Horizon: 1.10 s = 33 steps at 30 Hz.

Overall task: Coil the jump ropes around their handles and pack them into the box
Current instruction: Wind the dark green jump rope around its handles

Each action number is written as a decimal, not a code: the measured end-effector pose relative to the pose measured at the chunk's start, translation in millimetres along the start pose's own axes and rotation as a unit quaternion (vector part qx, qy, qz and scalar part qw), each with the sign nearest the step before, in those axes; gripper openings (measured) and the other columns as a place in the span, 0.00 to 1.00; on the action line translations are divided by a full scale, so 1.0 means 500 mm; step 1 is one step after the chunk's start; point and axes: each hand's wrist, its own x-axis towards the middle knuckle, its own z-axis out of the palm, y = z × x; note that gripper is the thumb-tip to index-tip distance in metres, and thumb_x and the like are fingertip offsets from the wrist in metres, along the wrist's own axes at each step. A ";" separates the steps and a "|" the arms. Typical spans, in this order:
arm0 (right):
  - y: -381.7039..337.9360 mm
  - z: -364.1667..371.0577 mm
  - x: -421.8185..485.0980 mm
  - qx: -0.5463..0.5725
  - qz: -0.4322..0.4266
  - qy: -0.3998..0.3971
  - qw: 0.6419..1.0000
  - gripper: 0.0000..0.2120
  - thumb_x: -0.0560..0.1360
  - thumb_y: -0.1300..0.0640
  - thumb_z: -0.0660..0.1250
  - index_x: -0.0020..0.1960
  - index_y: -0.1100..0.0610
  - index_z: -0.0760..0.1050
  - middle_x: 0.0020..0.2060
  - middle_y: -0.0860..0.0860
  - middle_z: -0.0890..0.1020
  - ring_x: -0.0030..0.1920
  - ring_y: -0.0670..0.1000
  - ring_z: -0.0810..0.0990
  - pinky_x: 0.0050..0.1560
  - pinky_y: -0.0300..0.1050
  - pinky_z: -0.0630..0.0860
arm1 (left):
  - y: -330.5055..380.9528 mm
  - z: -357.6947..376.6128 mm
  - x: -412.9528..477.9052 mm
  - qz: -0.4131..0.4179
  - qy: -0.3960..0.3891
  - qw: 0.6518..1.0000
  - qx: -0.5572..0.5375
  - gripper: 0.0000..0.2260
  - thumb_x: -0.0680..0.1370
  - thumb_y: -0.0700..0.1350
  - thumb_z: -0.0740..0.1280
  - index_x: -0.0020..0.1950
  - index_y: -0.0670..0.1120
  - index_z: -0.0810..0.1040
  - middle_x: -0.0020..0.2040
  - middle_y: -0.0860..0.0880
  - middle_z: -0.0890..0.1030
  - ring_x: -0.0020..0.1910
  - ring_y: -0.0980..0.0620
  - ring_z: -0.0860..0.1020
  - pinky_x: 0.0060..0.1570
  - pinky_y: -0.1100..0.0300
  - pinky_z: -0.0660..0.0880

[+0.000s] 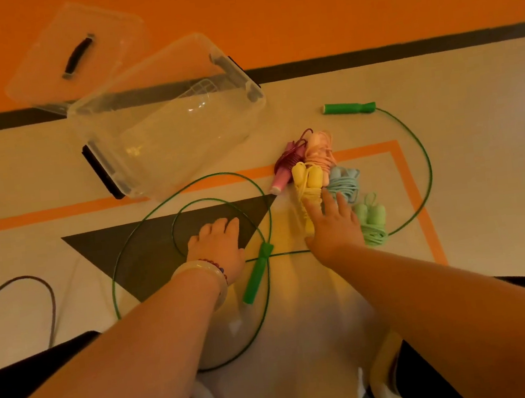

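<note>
Head: cream-and-orange floor (pixel 484 147) (clear box (pixel 169 137) atop)

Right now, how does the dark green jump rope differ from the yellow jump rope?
The dark green jump rope lies uncoiled, its thin cord in wide loops and its handles far apart; the yellow jump rope is wound into a bundle, handles side by side. The right hand touches the yellow one; no hand holds the green one. Both lie on the floor, outside the box.

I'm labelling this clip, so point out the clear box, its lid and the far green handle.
clear box (pixel 230 130), head view, on its right side wall.
lid (pixel 76 56), head view, on its dark carry handle.
far green handle (pixel 349 108), head view, mid-grip.
</note>
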 end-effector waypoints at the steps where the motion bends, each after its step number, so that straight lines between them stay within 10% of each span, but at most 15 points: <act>1: -0.014 0.008 -0.001 -0.005 -0.029 -0.014 0.999 0.36 0.78 0.53 0.61 0.78 0.44 0.44 0.78 0.53 0.45 0.77 0.59 0.41 0.75 0.57 0.48 | -0.006 0.002 -0.002 0.008 -0.003 1.000 0.000 0.27 0.82 0.52 0.57 0.78 0.50 0.51 0.77 0.49 0.57 0.75 0.45 0.56 0.71 0.46 0.60; 13: -0.158 0.090 -0.008 -0.080 -0.182 -0.194 0.961 0.28 0.79 0.61 0.61 0.77 0.51 0.58 0.76 0.54 0.54 0.72 0.61 0.63 0.69 0.55 0.68 | -0.025 -0.003 0.007 -0.012 -0.009 0.999 -0.043 0.23 0.81 0.51 0.58 0.75 0.49 0.59 0.74 0.47 0.62 0.72 0.43 0.61 0.66 0.46 0.64; 20: -0.132 0.068 0.001 -0.125 -0.182 -0.141 0.965 0.19 0.78 0.62 0.63 0.68 0.57 0.68 0.66 0.56 0.66 0.60 0.58 0.74 0.53 0.49 0.75 | -0.044 0.013 0.005 -0.003 -0.044 0.998 -0.048 0.23 0.82 0.54 0.56 0.75 0.49 0.60 0.73 0.47 0.64 0.71 0.43 0.63 0.65 0.46 0.65; 25: -0.119 0.051 0.014 -0.030 -0.243 0.013 0.969 0.16 0.80 0.51 0.60 0.68 0.52 0.71 0.66 0.50 0.73 0.66 0.55 0.67 0.61 0.48 0.66 | -0.036 0.002 0.013 0.019 -0.054 0.992 -0.114 0.27 0.81 0.59 0.57 0.76 0.49 0.60 0.73 0.47 0.65 0.70 0.45 0.66 0.66 0.47 0.68; 30: -0.118 0.012 0.014 0.114 -0.244 -0.010 0.963 0.14 0.77 0.56 0.65 0.61 0.55 0.73 0.55 0.54 0.78 0.55 0.56 0.76 0.53 0.47 0.70 | -0.021 -0.045 -0.002 0.044 -0.062 0.988 -0.137 0.14 0.83 0.55 0.54 0.50 0.47 0.73 0.40 0.50 0.74 0.45 0.47 0.74 0.42 0.56 0.67; 33: -0.128 -0.014 0.005 0.174 -0.189 -0.002 0.966 0.20 0.73 0.56 0.69 0.64 0.53 0.70 0.51 0.54 0.77 0.50 0.53 0.76 0.46 0.44 0.70 | -0.022 -0.090 -0.024 0.046 -0.012 0.992 -0.118 0.15 0.83 0.54 0.53 0.48 0.46 0.73 0.37 0.50 0.71 0.40 0.49 0.71 0.39 0.56 0.63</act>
